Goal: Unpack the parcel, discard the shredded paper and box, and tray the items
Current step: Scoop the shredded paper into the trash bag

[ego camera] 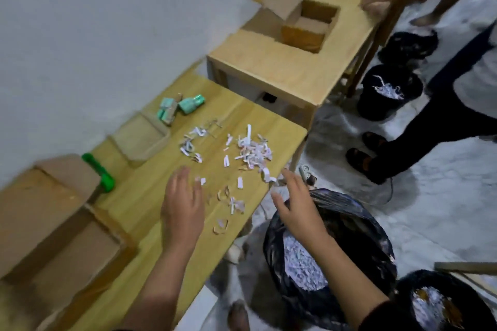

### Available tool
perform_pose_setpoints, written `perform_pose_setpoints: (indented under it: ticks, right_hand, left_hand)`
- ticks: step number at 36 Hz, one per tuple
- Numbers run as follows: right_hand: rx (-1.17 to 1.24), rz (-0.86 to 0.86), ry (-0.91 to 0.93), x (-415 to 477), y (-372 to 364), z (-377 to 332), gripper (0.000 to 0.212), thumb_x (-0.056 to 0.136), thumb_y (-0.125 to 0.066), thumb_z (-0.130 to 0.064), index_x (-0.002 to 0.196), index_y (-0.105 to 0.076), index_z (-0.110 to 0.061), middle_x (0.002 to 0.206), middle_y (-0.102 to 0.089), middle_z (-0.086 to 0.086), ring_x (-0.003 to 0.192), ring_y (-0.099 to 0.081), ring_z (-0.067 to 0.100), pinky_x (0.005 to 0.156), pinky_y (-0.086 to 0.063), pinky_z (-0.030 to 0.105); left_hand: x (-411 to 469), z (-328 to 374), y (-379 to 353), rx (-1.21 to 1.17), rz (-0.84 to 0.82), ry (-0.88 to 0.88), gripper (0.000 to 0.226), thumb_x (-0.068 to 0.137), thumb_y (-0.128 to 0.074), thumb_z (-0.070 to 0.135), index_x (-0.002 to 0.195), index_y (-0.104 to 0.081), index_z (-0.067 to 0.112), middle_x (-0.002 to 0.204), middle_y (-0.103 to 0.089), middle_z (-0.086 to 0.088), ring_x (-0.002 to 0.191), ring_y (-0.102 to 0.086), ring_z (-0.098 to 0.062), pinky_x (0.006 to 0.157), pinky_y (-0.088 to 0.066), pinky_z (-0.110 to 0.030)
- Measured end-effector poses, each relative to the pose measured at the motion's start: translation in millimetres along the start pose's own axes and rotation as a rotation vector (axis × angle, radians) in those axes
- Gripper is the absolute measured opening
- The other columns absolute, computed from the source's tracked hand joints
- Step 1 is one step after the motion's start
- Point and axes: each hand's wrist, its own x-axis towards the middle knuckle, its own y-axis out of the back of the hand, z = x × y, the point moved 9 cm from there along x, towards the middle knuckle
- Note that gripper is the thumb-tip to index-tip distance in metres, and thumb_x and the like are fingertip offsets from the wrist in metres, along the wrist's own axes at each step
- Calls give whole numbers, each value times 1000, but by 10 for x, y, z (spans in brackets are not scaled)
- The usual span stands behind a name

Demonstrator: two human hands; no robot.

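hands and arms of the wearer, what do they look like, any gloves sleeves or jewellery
Both are bare: the left hand and right hand wear no gloves, and no ring or watch shows in this blurred frame. The left forearm is uncovered to the frame edge. The right arm has a dark sleeve near the elbow.

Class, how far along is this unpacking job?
Done: shredded paper lies in the bin bag. In hand: left hand and right hand, both open, hover by loose scraps on the table. Left: green packets lie beside the tray; the cardboard box awaits discarding.
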Motion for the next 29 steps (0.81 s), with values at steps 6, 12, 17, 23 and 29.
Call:
perform_pose_setpoints:
  ticks: [6, 12, 17, 23, 29]
  right_hand:
    - [437, 240, -423, 76, -373, 424, 62, 96, -39, -42, 148, -17, -17, 154, -25, 6, 141, -27, 24, 115, -26, 45]
    - [395, 226, -337, 261, -653, 100, 66, 98, -33, -40, 150, -1, -15, 159, -3, 4, 146, -8, 18, 119, -8, 34]
    - [168, 153, -263, 201, -964, -105, 72, 98, -33, -39, 147, 9, -7, 151, 33, 8, 144, 19, 19, 106, 0, 15]
    - [-234, 61, -218, 109, -1172, -214, 77, 96, -22, -50, 145, 9, 1, 153, 23, 19, 133, 36, 22, 112, 18, 35]
    - [-414, -38, -94, 109, -1289, -436, 88, 81, 6, -62, 144, 11, -1, 155, 17, 18, 137, 29, 20, 110, 21, 34]
  left_hand:
    - [-287, -814, 45, 80, -50, 145, 54, 98, -29, 39, 141, -35, 7, 152, -29, -9, 142, -21, -21, 116, -18, -37]
    - [-354, -1002, -119, 266, -104, 167, 53, 99, -25, 35, 145, -28, 8, 155, -22, -7, 145, -13, -19, 117, -6, -35]
    - [-353, -1006, -125, 325, -98, 176, 52, 100, -29, 34, 145, -27, 9, 156, -20, -5, 145, -10, -17, 117, -6, -36]
    - [-324, -1001, -83, 333, -93, 174, 60, 95, -18, 43, 146, -26, 10, 156, -19, -3, 145, -10, -15, 116, -4, -34]
    - [-297, -1015, -56, 318, -84, 174, 60, 95, -19, 43, 144, -31, 11, 156, -21, -4, 144, -13, -15, 116, -9, -36]
